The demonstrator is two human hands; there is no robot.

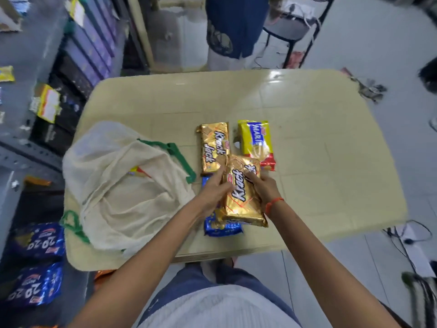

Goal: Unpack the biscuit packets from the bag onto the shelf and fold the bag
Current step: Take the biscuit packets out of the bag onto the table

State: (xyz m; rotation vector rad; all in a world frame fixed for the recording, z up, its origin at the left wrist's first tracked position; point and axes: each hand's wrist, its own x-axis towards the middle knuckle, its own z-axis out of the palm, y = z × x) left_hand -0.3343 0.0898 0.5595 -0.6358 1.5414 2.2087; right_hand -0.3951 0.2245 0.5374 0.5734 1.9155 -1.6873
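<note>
A gold Krack Jack packet (243, 192) is held over the beige table (319, 162) between my left hand (214, 190) and my right hand (263, 185). Under it lies a blue packet (222, 228), partly hidden. A second gold Krack Jack packet (214, 147) lies flat just beyond, and a yellow Marie packet (256, 143) lies to its right. The cream cloth bag (118, 185) with green handles is slumped open on the table's left side. A bit of a yellow packet (136, 170) shows inside its mouth.
Shelving (47, 102) with boxed goods runs along the left. Blue 20-20 packets (37, 263) sit on a lower shelf at bottom left. A person in dark clothes (234, 27) stands behind the table, beside a chair (293, 31). Cables lie on the floor at right.
</note>
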